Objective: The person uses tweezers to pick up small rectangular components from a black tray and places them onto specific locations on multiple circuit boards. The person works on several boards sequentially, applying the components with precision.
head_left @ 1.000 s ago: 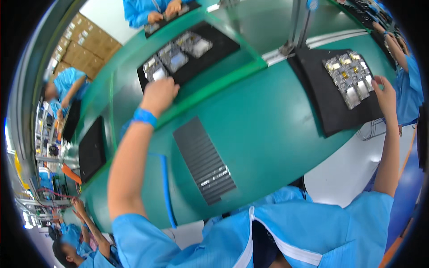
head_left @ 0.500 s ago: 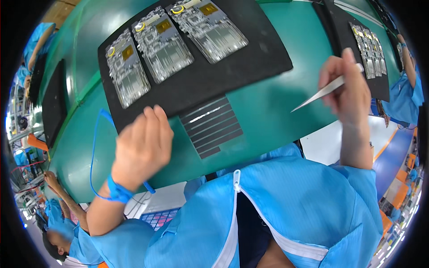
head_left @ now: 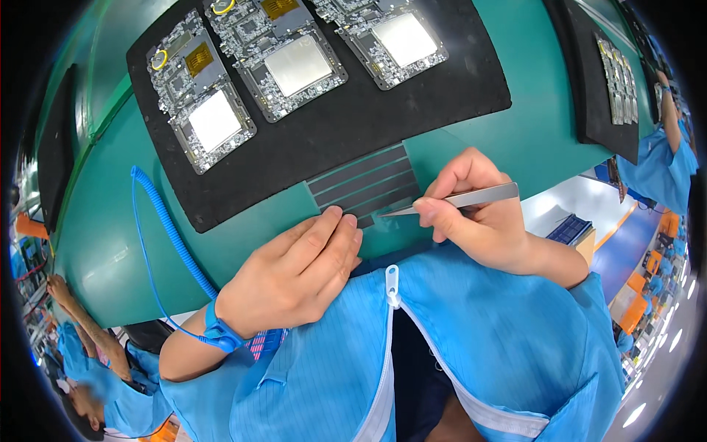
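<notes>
A clear sheet of dark adhesive-looking strips (head_left: 368,179) lies on the green table in front of me. My left hand (head_left: 305,272) rests at the sheet's lower left edge, its fingers stretched out and side by side on it; the thumb is mostly hidden. Pinched in my right hand (head_left: 475,217) are silver tweezers (head_left: 482,195). Their tips reach the sheet's lower edge, close beside the short bottom strip. Whether the tips grip anything is too small to tell. Beyond the sheet, three circuit boards (head_left: 298,66) with shiny metal shields lie on a black mat (head_left: 383,118).
A blue coiled cord (head_left: 173,239) runs across the table to the wrist strap (head_left: 221,328) on my left arm. More boards (head_left: 618,81) lie on another black mat at the right. Co-workers in blue sit at the far left and right.
My right hand has come left and down with the tweezers, from above the table to the strip sheet. My left hand has moved right onto the sheet's edge. The view has shifted slightly.
</notes>
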{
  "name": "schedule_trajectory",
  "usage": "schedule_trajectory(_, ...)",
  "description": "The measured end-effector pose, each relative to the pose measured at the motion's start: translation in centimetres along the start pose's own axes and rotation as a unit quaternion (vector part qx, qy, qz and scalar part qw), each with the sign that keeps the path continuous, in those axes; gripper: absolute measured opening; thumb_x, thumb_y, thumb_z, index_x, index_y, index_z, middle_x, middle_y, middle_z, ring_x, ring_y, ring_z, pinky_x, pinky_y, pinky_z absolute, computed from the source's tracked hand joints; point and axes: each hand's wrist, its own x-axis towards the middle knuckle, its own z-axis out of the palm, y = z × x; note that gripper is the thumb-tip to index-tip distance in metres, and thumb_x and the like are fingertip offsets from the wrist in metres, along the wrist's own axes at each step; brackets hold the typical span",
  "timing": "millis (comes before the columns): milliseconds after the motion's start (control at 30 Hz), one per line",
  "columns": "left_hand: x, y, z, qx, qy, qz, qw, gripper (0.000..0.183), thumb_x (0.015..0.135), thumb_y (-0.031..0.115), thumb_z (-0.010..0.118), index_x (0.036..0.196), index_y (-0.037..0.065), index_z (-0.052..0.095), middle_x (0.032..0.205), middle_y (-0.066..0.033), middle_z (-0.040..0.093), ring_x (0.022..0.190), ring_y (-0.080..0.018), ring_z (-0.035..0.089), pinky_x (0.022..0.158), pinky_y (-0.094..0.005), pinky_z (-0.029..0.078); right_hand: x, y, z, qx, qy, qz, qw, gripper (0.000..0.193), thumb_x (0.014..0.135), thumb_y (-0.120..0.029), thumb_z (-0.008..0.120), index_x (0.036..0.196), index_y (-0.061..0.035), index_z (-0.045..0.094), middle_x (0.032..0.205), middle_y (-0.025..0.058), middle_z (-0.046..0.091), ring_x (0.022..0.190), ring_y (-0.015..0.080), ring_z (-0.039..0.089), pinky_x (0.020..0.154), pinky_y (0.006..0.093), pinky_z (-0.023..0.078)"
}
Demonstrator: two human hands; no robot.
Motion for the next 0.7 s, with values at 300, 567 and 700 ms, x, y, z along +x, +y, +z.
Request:
schedule_trajectory(300,-0.12,-0.24,0.50,0.019,0.028,0.014,0.999,0.027,0.073,0.008,0.072,0.096,-0.004,0.067,0.101,-0.0130,0.063,0.099,-0.0269,0.061,0.072,-0.0294,0.056,0.50,-0.03,-0.31,0.022,-0.034,-0.044,0.998,0.016,0.086,-0.003,0.064,0.087,-0.0023,0.047,0.077,0.0132,0.065,0.058,0.0080,0.060,0.052,0.0199,0.047)
schedule_trajectory(567,-0.09,-0.20,0.37,0.021,0.022,0.006,1.000,0.027,0.073,0.009,0.072,0.096,-0.005,0.067,0.100,-0.0136,0.064,0.099,-0.0261,0.061,0.072,-0.0284,0.055,0.39,-0.38,-0.01,-0.009,-0.039,-0.017,0.999,0.017,0.086,-0.005,0.064,0.089,-0.0023,0.047,0.078,0.0125,0.064,0.059,0.0080,0.060,0.053,0.0192,0.047)
schedule_trajectory(700,0.01,-0.14,0.40,0.039,0.022,0.015,0.999,0.026,0.074,0.009,0.071,0.094,-0.006,0.067,0.098,-0.0135,0.064,0.097,-0.0258,0.062,0.071,-0.0288,0.056,0.56,0.07,0.19,0.011,-0.045,-0.052,0.998,0.020,0.086,-0.002,0.062,0.093,-0.0026,0.043,0.077,0.0134,0.063,0.058,0.0083,0.059,0.052,0.0190,0.047)
